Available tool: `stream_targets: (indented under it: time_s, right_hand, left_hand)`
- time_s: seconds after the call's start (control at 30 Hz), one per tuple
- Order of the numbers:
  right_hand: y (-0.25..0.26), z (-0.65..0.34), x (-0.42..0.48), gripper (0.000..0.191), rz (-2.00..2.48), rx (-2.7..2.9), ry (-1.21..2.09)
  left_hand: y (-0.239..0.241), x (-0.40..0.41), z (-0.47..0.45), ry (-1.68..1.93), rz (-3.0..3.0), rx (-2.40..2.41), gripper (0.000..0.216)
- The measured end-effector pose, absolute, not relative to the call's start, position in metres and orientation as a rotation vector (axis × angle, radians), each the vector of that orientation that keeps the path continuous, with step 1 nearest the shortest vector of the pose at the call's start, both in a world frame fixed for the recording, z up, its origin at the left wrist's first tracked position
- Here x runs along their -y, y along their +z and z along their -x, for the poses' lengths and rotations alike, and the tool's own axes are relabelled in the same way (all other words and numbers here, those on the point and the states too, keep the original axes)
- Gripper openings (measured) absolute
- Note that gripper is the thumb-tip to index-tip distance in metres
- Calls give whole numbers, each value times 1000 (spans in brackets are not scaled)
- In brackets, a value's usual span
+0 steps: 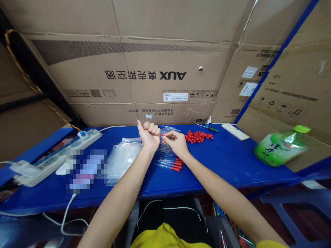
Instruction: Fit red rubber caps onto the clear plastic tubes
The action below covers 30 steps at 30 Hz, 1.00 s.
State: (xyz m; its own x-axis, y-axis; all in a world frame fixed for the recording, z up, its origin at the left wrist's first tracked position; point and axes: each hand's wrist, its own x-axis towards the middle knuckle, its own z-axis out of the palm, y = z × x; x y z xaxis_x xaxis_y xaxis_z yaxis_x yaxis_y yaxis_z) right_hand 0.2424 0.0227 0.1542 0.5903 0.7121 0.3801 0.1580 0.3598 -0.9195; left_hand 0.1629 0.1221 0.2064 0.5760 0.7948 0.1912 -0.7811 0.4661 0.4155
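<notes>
My left hand (pixel 149 136) is curled into a fist with the thumb raised; whatever its fingers may hold is hidden. Right beside it, my right hand (pixel 176 142) pinches a small red rubber bulb (pixel 163 135) between thumb and fingertips. Below my right hand lie several clear droppers with red bulbs (pixel 176 168), side by side with their tubes pointing left. More clear thin tubes (pixel 165 148) lie between my wrists, partly covered. Beyond my right hand is a heap of loose red rubber bulbs (pixel 198 137). Clear zip bags (pixel 122 160) are stacked left of my left forearm.
A screwdriver (pixel 210 128) and a white phone-like object (pixel 235 132) lie at the back right, near a green tea bottle (pixel 281 146) on its side. Leftward are a power strip (pixel 62 155) and a blurred-out device (pixel 88 168) with a cable. Cardboard (pixel 144 55) walls the blue table (pixel 219 168).
</notes>
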Motion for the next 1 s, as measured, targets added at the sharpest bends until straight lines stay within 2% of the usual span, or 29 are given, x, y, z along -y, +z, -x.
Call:
stream_targets:
  time_s: [1.0]
  right_hand:
    - [160,-238,-20,30,1120,931,348]
  left_hand:
    - [211,-119,-162,905,-360,13,55]
